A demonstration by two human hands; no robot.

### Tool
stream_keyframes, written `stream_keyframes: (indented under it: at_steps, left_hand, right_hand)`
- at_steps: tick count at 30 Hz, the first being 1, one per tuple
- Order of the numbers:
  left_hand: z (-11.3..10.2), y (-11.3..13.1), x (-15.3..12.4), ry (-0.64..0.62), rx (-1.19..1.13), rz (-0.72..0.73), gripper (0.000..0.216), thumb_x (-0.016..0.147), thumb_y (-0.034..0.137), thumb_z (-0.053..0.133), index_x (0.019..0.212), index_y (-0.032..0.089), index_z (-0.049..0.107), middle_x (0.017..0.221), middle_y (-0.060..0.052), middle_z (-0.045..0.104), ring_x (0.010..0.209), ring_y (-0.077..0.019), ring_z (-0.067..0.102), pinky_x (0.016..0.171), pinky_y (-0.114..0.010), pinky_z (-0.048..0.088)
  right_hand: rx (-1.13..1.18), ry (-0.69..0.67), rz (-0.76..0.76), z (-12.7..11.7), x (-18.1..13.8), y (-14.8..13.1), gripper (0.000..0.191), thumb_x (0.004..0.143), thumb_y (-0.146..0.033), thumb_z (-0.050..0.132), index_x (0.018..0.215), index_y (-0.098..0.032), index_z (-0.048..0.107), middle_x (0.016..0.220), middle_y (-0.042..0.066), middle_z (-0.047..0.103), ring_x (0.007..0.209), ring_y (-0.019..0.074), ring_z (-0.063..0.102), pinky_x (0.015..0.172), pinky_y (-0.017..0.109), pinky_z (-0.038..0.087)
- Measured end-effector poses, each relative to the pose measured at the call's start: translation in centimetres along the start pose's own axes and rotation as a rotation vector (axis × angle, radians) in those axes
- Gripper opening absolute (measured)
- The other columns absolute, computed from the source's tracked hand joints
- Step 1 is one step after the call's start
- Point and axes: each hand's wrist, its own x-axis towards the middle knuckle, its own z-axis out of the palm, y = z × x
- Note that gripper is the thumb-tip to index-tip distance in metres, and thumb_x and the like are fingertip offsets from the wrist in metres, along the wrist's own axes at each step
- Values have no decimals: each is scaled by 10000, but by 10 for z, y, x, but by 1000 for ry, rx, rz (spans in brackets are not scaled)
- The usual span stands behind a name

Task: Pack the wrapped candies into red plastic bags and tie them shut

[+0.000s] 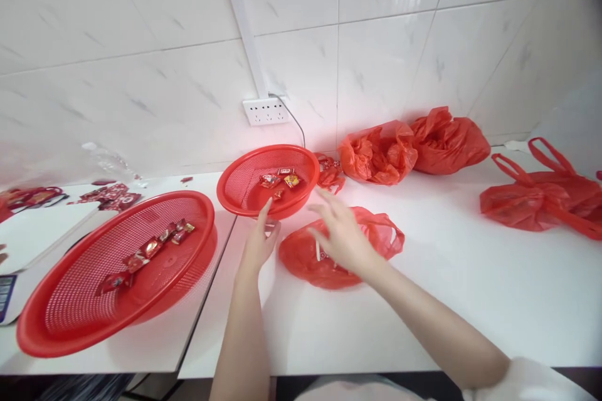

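My left hand (pixel 258 243) is at the front rim of the smaller red mesh basket (pixel 239 169), fingers apart; I cannot tell whether it touches the rim. Several wrapped candies (pixel 291 181) lie in that basket. Over an open red plastic bag (pixel 301 257) hovers my right hand (pixel 344 233), its fingers spread and slightly blurred, holding nothing I can see. A few small wrapped pieces show inside the bag, partly covered by this hand. To the left, a larger red basket (pixel 79 282) stands tilted in view, with several red-wrapped candies (pixel 151 247) on its bottom.
Two bulging red bags (pixel 379 153) (pixel 449 141) rest against the tiled wall. Another red bag with handles (pixel 522 200) lies at right. A white scale (pixel 37 238), loose red packets (pixel 115 196) and another person's fingers (pixel 2 254) are at left. A socket strip (pixel 266 112) is on the wall.
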Motion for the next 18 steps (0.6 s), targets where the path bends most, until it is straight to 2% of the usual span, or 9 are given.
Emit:
stream_keyframes:
  at_steps: [2, 4, 6, 8, 10, 12, 14, 16, 18]
  left_hand:
    - [-6, 1, -4, 1, 34, -8, 565, 882, 357, 552, 1422, 238, 435, 924, -57, 708, 866, -203, 684, 804, -341, 518]
    - [-12, 4, -10, 104, 73, -23, 467, 886, 382, 514, 1326, 226, 538, 859, -49, 717, 879, -210, 691, 780, -312, 509]
    - [-18, 8, -14, 258, 123, -66, 352, 886, 388, 480, 1165, 222, 618, 791, -35, 713, 832, -205, 695, 735, -290, 498]
    - [-23, 12, -16, 329, 214, -137, 289, 882, 395, 454, 1040, 228, 629, 772, -26, 712, 778, -203, 693, 732, -293, 481]
    - [-25, 14, -16, 228, 358, -253, 298, 852, 459, 471, 954, 225, 626, 799, -46, 720, 770, -235, 687, 729, -323, 464]
    - [-23, 14, -15, 0, 490, -394, 362, 775, 550, 538, 847, 207, 632, 829, -94, 721, 797, -288, 676, 700, -348, 446]
    - [-17, 11, -15, -218, 523, -473, 404, 696, 593, 597, 741, 192, 623, 817, -119, 712, 802, -312, 662, 670, -349, 428]
    - [-10, 8, -16, -362, 451, -447, 399, 680, 589, 599, 663, 190, 597, 750, -88, 690, 759, -285, 645, 650, -330, 415]
    - [-4, 8, -18, -431, 327, -380, 372, 694, 555, 584, 638, 187, 588, 687, -39, 658, 717, -248, 620, 641, -313, 415]
  right_hand:
    - [-180, 47, 139, -19, -20, 33, 501, 863, -262, 573, 1349, -197, 469, 1520, 168, 339, 1421, 323, 283, 1123, 594, 249]
    - [-296, 45, 301, -33, -43, 63, 603, 826, -294, 612, 1388, -185, 423, 1495, 195, 372, 1391, 370, 326, 1084, 648, 264]
    - [-305, 41, 433, -44, -65, 86, 630, 826, -326, 593, 1406, -190, 390, 1441, 197, 448, 1309, 363, 449, 1024, 619, 363]
    - [-218, 25, 547, -54, -81, 100, 588, 844, -341, 546, 1394, -205, 390, 1298, 167, 587, 1116, 307, 613, 906, 515, 487]
    - [-123, -15, 635, -65, -87, 105, 439, 859, -355, 509, 1281, -234, 499, 1086, 101, 696, 873, 250, 682, 760, 415, 531]
    - [-79, -60, 664, -73, -84, 102, 237, 859, -382, 505, 1009, -248, 628, 864, 49, 721, 693, 221, 654, 653, 364, 509]
    - [-9, -86, 632, -79, -74, 93, 211, 847, -407, 524, 798, -238, 640, 774, 34, 704, 633, 202, 616, 621, 344, 486]
    - [115, -83, 581, -83, -60, 81, 245, 843, -432, 540, 760, -222, 636, 793, 32, 698, 653, 186, 608, 636, 327, 487]
    - [228, -71, 529, -86, -44, 67, 281, 842, -465, 554, 765, -206, 631, 802, 26, 689, 681, 172, 605, 666, 311, 490]
